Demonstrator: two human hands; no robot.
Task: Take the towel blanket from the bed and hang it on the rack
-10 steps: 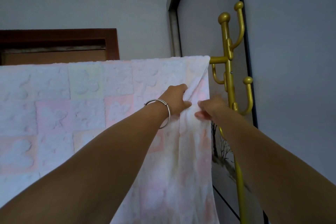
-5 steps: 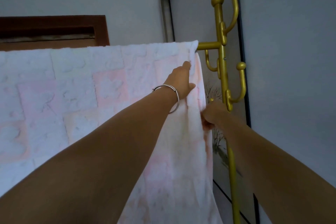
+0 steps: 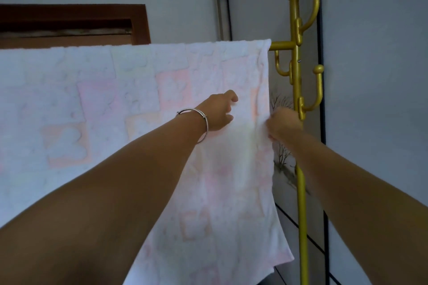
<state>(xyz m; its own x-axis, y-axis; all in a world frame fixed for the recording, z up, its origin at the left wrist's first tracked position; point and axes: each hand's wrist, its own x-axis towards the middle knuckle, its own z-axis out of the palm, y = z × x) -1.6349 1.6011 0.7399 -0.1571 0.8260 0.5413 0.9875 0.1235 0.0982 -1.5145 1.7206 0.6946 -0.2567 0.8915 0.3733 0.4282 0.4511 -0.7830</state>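
Observation:
The towel blanket [image 3: 97,104], white with pale pink and yellow squares, hangs draped over the horizontal bar of the gold rack [image 3: 295,58] and falls down past the bottom of the view. My left hand [image 3: 218,112], with a silver bangle on the wrist, rests against the cloth near its right side, fingers loosely curled and holding nothing. My right hand [image 3: 283,125] pinches the blanket's right edge, just in front of the rack's upright pole. The bar itself is hidden under the cloth except for its right end.
The gold pole carries several hooks [image 3: 318,85] with ball tips to the right of the blanket. A grey wall and a dark-framed panel [image 3: 320,122] stand behind it. A brown door frame [image 3: 139,23] shows above the blanket at left.
My left hand has dropped from the blanket's top right corner to lower on the cloth. My right hand keeps its hold on the right edge, and the fold there is now flatter.

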